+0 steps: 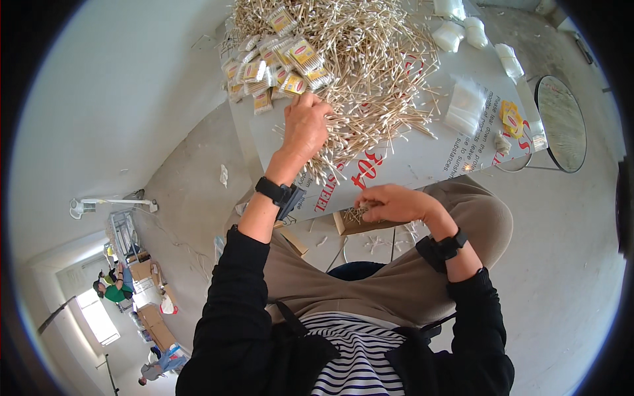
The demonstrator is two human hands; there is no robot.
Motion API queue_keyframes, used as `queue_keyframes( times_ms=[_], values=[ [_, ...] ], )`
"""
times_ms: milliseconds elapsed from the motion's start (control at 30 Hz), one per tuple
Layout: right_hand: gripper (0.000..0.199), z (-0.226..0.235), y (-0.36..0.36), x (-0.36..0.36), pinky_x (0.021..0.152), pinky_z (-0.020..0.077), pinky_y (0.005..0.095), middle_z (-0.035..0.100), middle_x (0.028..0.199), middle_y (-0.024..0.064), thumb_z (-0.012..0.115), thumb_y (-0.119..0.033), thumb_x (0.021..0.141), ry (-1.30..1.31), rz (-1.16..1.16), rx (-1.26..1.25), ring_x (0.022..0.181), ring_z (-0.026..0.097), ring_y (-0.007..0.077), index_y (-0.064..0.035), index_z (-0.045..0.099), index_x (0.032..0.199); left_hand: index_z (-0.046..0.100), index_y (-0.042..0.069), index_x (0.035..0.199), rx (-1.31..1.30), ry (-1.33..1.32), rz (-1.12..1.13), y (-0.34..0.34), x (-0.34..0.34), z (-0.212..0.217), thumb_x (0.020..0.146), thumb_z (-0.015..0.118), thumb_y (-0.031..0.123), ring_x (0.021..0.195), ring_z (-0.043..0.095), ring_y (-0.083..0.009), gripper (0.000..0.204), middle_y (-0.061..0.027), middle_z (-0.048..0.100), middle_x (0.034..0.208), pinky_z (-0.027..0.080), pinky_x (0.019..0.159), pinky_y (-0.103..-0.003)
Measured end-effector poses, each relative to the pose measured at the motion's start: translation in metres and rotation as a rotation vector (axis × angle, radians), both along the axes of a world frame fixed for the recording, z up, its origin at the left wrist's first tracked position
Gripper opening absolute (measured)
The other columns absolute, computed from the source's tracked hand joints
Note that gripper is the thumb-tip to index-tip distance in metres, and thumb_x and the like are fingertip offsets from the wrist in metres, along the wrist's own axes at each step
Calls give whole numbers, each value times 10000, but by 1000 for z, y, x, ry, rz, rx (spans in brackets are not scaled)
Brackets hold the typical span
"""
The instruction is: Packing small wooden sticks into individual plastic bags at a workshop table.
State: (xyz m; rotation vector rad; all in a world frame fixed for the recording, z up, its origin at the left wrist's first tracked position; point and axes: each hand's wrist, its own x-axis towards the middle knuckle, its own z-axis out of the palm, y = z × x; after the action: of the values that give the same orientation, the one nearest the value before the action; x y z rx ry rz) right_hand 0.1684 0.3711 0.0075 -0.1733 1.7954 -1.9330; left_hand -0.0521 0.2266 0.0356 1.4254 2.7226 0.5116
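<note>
A big heap of loose cotton swabs [376,72] covers the far middle of the table. At the heap's near left edge, my left hand [306,125] is closed with its fingers curled; whatever it grips is hidden. Just beyond it lie small clear packs of cotton swabs [304,56] with yellow labels. My right hand [396,203] is at the table's front edge, its thumb and fingers closed around a few white-tipped swabs. Below that hand, an open cardboard box [370,226] holding more swabs sits under the table edge.
The metal table [416,168] has printed film on it. Clear plastic bags [465,109], yellow labels [510,119] and bundled bags [449,36] lie to the right. A round stool [561,122] stands beyond the right corner. Other people [119,287] are far off at left.
</note>
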Motion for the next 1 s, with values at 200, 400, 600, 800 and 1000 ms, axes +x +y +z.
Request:
queue_keyframes(
  times_ms=[200, 400, 600, 800, 1000],
  values=[
    [564, -6, -2, 2, 968, 490, 315, 677, 1224, 129, 710, -214, 926, -6, 105, 118, 1091, 649, 200, -8, 524, 1418, 750, 98, 956, 61, 14, -27, 0, 4, 8, 808, 624, -39, 1048, 550, -268, 238, -46, 605, 1011, 381, 960, -427],
    [403, 3, 10, -6, 881, 529, 304, 728, 1057, 117, 712, -191, 929, 4, 14, 135, 945, 685, 164, 30, 638, 1259, 741, 97, 1041, 50, -49, -35, 8, -2, 10, 840, 616, -18, 1111, 562, -265, 263, -35, 634, 1081, 385, 977, -432],
    [248, 3, 9, -11, 685, 538, 267, 691, 864, 49, 698, -161, 936, -144, -165, 16, 746, 658, 114, 45, 684, 1072, 665, 95, 1256, 11, -73, -153, 52, -9, -3, 878, 622, 50, 1274, 524, -281, 383, -71, 600, 1353, 399, 1048, -488],
    [208, 2, 18, -14, 636, 532, 258, 667, 799, 25, 666, -180, 965, -217, -404, 41, 665, 636, 102, 20, 690, 1019, 578, 176, 1394, -202, -81, -233, 89, 20, -14, 910, 618, 109, 1413, 400, -283, 491, -25, 415, 1560, 296, 1136, -590],
    [220, -15, 23, -16, 617, 534, 261, 689, 806, 39, 644, -221, 982, -353, -684, -38, 668, 653, 111, -5, 683, 986, 716, 127, 1157, -237, -108, -324, 49, 14, -2, 918, 565, 80, 1395, 435, -257, 287, -46, 582, 1413, 251, 1132, -613]
  ],
)
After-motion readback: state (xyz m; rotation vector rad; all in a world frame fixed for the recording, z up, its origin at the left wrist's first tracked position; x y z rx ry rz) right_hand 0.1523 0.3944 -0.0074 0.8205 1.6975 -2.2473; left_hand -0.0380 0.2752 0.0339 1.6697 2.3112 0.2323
